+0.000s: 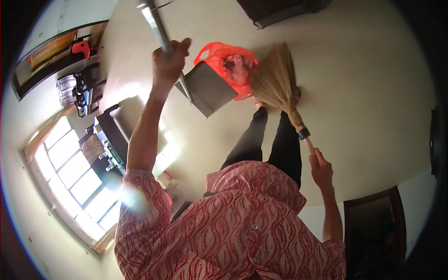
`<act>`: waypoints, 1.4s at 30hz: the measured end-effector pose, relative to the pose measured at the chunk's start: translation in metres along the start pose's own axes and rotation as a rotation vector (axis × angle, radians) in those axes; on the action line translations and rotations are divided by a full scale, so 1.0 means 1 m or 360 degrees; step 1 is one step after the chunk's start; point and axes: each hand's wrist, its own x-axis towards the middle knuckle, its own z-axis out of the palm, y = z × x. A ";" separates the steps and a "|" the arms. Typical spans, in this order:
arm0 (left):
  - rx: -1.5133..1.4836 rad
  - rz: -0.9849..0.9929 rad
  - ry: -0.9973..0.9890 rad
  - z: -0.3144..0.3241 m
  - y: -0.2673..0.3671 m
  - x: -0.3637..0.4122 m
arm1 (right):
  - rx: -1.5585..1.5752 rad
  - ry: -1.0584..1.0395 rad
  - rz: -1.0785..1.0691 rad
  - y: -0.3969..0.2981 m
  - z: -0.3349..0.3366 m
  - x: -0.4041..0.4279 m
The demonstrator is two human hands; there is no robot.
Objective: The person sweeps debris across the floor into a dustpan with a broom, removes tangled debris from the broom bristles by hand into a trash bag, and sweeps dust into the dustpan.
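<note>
My left hand (170, 63) grips the metallic pole of a long-handled dustpan, whose upper end rises past my fist. The grey pan (207, 90) hangs tilted below it, overlapping the near left part of a red plastic bag (210, 49). Inside the bag's mouth lies pale pinkish, crumpled material with dark bits (238, 68); what it is cannot be made out. My right hand (321, 169) holds the wooden handle of a straw broom (276, 77). Its fanned bristles overlap the bag's right edge and partly cover my feet. Whether they touch the bag is unclear.
Pale floor (360, 101) surrounds me. A dark piece of furniture (280, 12) stands at the far side. To the left are a sewing machine (113, 159) below a bright window (75, 168), a water jug (65, 90) and a red chair (82, 49). A dark doorway (374, 231) lies behind right.
</note>
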 end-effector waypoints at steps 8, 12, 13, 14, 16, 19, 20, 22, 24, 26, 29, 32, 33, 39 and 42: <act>-0.0584 -0.0018 0.0211 -0.073 -0.034 -0.041 | -0.0209 -0.0117 -0.0390 -0.024 -0.016 0.049; -0.0791 0.0083 0.0210 -0.090 -0.052 -0.049 | -0.0410 -0.0167 -0.0603 -0.038 0.003 0.097; -0.0791 0.0076 0.0219 -0.093 -0.053 -0.052 | -0.0415 -0.0176 -0.0608 -0.042 0.006 0.109; -0.0796 0.0115 0.0178 -0.097 -0.054 -0.055 | -0.0479 -0.0196 -0.0705 -0.046 0.009 0.120; -0.0746 0.0161 0.0150 -0.102 -0.052 -0.066 | -0.0545 -0.0231 -0.0816 -0.054 0.015 0.141; -0.0585 0.0165 0.0155 -0.109 -0.051 -0.081 | -0.0605 -0.0284 -0.0919 -0.073 0.025 0.169; -0.0631 0.0188 0.0158 -0.108 -0.049 -0.084 | -0.0635 -0.0291 -0.1111 -0.077 0.032 0.179; -0.0669 0.0236 0.0109 -0.111 -0.045 -0.089 | -0.0663 -0.0299 -0.1315 -0.092 0.041 0.196; -0.0686 0.0278 0.0164 -0.110 -0.039 -0.096 | -0.0793 -0.0403 -0.1107 -0.109 0.047 0.207; -0.0704 0.0294 0.0151 -0.112 -0.046 -0.096 | -0.0847 -0.0409 -0.1052 -0.110 0.049 0.216; -0.0753 0.0283 0.0165 -0.116 -0.062 -0.096 | -0.0837 -0.0347 -0.1040 -0.112 0.032 0.212; -0.0733 0.0250 0.0250 -0.112 -0.066 -0.097 | -0.0791 -0.0198 -0.1171 -0.105 0.002 0.205; -0.0667 0.0230 0.0318 -0.111 -0.065 -0.099 | -0.0799 -0.0203 -0.1184 -0.106 -0.008 0.203; -0.0660 0.0272 0.0241 -0.105 -0.067 -0.100 | -0.0876 -0.0283 -0.1278 -0.105 -0.011 0.205; -0.0734 0.0308 0.0187 -0.106 -0.055 -0.099 | -0.0892 -0.0388 -0.1226 -0.118 0.023 0.211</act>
